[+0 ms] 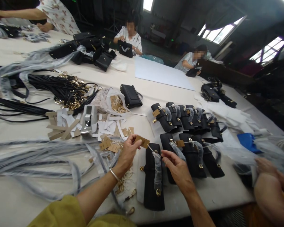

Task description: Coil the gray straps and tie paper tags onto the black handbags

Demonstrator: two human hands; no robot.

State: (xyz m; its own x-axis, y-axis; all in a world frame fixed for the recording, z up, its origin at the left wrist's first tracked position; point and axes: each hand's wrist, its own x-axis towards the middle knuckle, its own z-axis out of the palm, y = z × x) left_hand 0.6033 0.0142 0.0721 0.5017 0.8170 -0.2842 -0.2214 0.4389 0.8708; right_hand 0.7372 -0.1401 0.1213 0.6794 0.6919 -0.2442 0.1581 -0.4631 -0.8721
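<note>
Pinched in my left hand [129, 153] is a brown cardboard hang tag [142, 142]. Its white string [153, 150] runs to the plastic-wrapped handle [157, 171] of the nearest black handbag [149, 186]. My right hand [176, 167] has thumb and forefinger together by the string at the top of that handle; the string appears to pass between them. Just beyond my right hand lie more black handbags [190, 159], with gold clasps and wrapped handles. One of these carries a brown tag [180, 143].
Left of my hands lie loose tags [113, 145], paper strips [111, 126], a tape dispenser [88, 121], black straps with gold clips [59, 90] and plastic-wrapped straps [49, 167]. Another row of handbags [190, 118] sits behind. A person's arm [269, 189] is at right; co-workers sit across the table [123, 74].
</note>
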